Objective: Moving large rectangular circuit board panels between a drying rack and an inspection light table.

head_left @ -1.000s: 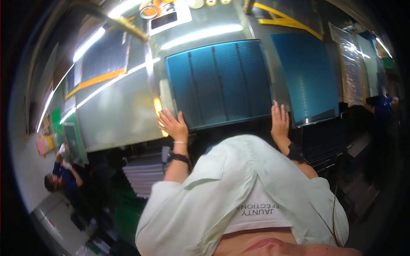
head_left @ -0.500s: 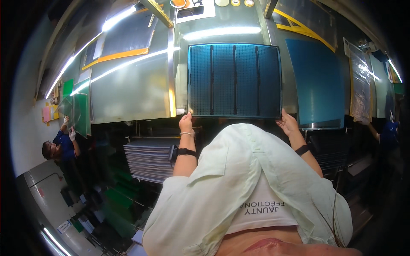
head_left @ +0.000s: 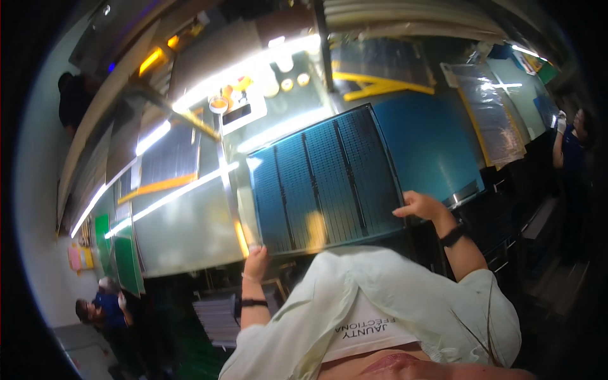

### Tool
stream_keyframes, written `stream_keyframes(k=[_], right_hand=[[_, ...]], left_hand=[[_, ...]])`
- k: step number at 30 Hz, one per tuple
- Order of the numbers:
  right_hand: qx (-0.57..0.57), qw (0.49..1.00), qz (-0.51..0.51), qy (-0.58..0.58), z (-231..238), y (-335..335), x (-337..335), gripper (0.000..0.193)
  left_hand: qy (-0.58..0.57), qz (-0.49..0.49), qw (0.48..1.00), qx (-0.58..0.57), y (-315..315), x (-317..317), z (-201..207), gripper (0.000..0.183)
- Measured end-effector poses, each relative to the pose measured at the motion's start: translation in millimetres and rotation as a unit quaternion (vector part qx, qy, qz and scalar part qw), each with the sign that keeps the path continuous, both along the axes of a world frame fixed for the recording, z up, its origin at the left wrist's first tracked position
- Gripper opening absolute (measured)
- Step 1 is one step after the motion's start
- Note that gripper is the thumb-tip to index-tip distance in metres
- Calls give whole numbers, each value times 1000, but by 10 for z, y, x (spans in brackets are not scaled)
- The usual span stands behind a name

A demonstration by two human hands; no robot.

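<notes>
A flat rectangular panel (head_left: 329, 180) with a thin dark frame, a bluish sheen and dark lengthwise bars over a fine grid lies in front of me, slanted in the picture. My left hand (head_left: 255, 259) is closed on its near left corner, fingers tucked under the edge. At the near right corner, my right hand (head_left: 419, 206) pinches the frame with the thumb on top; its other fingers are curled and partly hidden. Whether the panel rests on the bench or is lifted off it, I cannot tell.
A blue sheet (head_left: 427, 149) lies on the bench to the right. Yellow-edged panels (head_left: 166, 152) stand at the back left. A stack of dark panels (head_left: 215, 320) sits below the bench on the left. Co-workers (head_left: 111, 307) stand at the far left and far right.
The whole view has turned, so the bench and panel now appear slanted. Both hands keep hold of the panel; its right side sits higher in the picture than its left.
</notes>
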State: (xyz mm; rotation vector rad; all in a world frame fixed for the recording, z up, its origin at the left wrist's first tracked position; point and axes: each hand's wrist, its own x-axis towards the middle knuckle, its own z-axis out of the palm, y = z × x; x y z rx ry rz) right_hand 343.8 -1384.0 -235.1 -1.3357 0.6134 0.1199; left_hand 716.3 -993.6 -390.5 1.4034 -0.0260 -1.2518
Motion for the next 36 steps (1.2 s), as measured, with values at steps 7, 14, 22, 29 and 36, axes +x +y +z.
stream_keyframes(k=[7, 14, 22, 29, 36], right_hand=[[-107, 950, -215, -198, 318, -449, -647, 46], [86, 811, -295, -499, 1589, -1794, 756, 32], [75, 901, -180, -386, 2066, -2739, 1249, 44], [-586, 772, -162, 187, -247, -2649, -1081, 26], [-435, 716, -368, 403, -1433, -1549, -2430, 41]], left_hand=[[30, 19, 907, -419, -1403, -308, 1669, 72], [11, -294, 942, -164, -2085, -1120, 1177, 48], [123, -441, 889, 26, -2593, -2281, 483, 46], [183, -333, 923, 60, -2942, -2745, 163, 63], [243, -231, 940, 62, -3149, -2925, 167, 59]])
